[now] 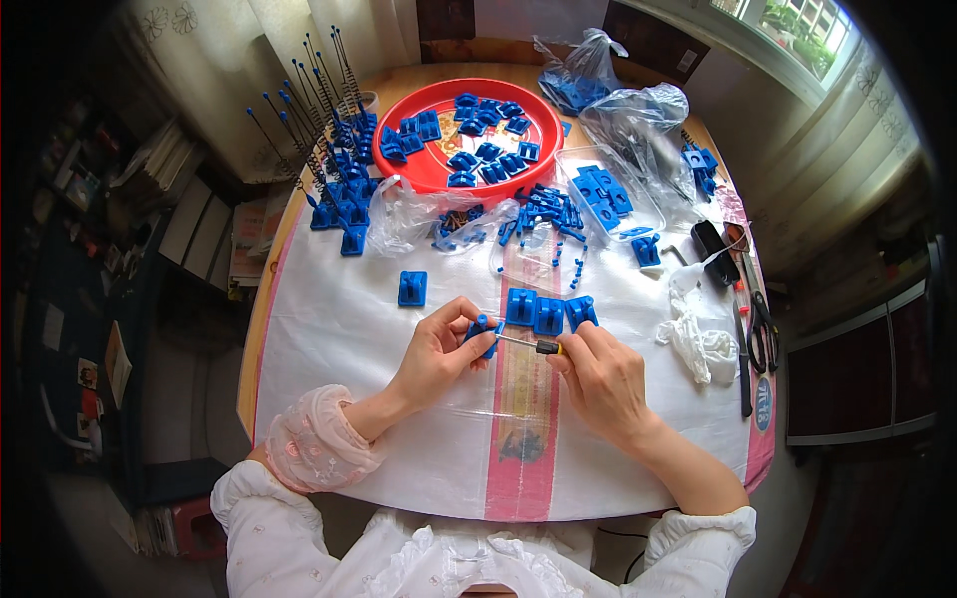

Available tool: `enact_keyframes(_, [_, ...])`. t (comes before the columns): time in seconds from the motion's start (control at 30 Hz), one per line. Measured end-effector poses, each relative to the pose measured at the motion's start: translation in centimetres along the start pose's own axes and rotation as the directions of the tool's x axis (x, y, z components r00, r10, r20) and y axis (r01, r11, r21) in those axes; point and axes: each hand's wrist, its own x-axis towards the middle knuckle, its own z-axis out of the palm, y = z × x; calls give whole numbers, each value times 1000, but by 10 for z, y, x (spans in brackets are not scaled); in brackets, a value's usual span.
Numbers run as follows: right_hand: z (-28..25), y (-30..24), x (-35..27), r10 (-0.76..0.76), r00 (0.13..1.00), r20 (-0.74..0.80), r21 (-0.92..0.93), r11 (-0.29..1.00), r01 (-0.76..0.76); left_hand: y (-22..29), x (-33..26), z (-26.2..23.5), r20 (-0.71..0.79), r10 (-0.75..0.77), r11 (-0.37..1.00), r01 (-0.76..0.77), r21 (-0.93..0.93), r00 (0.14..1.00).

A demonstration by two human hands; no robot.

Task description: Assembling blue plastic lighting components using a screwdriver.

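Note:
Between the thumb and fingers of my left hand (439,351) is a small blue plastic bracket (484,337). My right hand (602,379) grips a screwdriver (547,347) by its black and yellow handle. The metal shaft points left, and its tip meets the bracket; the exact contact spot is too small to make out. Just beyond my hands stand three blue brackets (548,315) in a row. Another blue bracket (412,288) sits apart, to the left of them.
A red round tray (389,169) at the back holds many blue brackets. Blue pieces with springy black stems (339,189) stand at the far left. Plastic bags (399,219), loose blue pins (543,207), a clear box (653,214) and scissors (763,334) lie around.

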Motion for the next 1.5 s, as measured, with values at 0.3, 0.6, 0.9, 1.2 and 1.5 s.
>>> enact_keyframes(0.3, [6, 5, -4, 16, 999, -43, 205, 979, -7, 3, 2, 1, -48, -56, 998, 56, 6, 997])
enact_keyframes(0.6, [4, 4, -5, 12, 998, -60, 217, 976, 1, 1, 1, 0, -27, -8, 1000, 9, 17, 1000])
enact_keyframes(0.9, [-2, 3, -1, -40, 998, -46, 65, 997, 43, 1, -1, -1, 24, -6, 1000, 6, -6, 1000])
enact_keyframes(1.2, [0, 7, -6, 7, 1000, 29, 96, 995, -10, 2, -1, 0, 44, -23, 1000, 22, 22, 999])
enact_keyframes(1.5, [-1, -5, 1, 241, 961, 132, 471, 838, -275, 1, 0, 1, 6, -7, 1000, 7, 6, 1000])
